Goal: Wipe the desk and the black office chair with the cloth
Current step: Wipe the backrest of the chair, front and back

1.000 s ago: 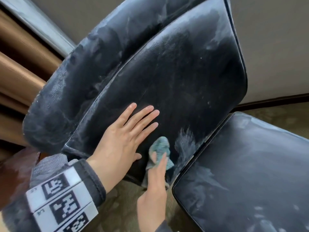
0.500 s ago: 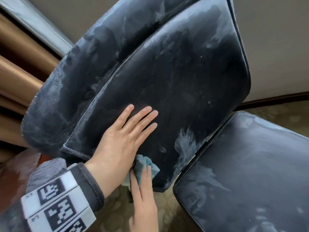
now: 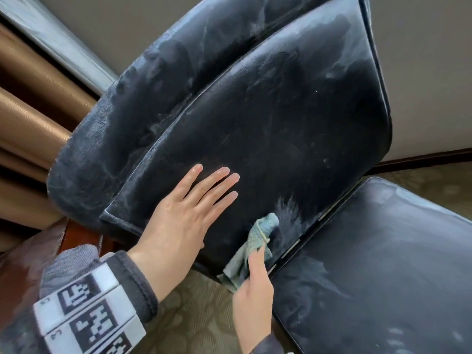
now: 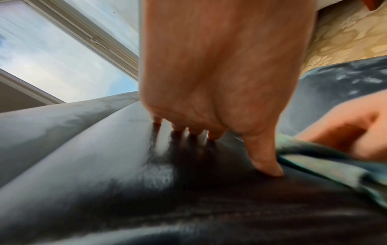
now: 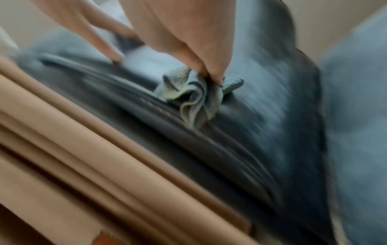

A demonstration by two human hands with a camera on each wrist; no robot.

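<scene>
The black office chair's backrest fills the head view, dusty grey at its edges, with its seat cushion at lower right. My left hand lies flat on the lower backrest, fingers straight and spread, pressing the leather. My right hand grips a bunched blue-green cloth and holds it against the bottom of the backrest near the gap to the seat. In the right wrist view the fingers pinch the crumpled cloth on the chair; that view is motion-blurred.
Tan curtains hang at left beside a window frame. A beige wall with a dark baseboard stands behind the chair. Patterned carpet lies below. A reddish wooden surface shows at lower left.
My right hand swept the cloth left under the left hand, then back right and up onto the dusty patch near the seat gap. The left hand stayed flat on the backrest.
</scene>
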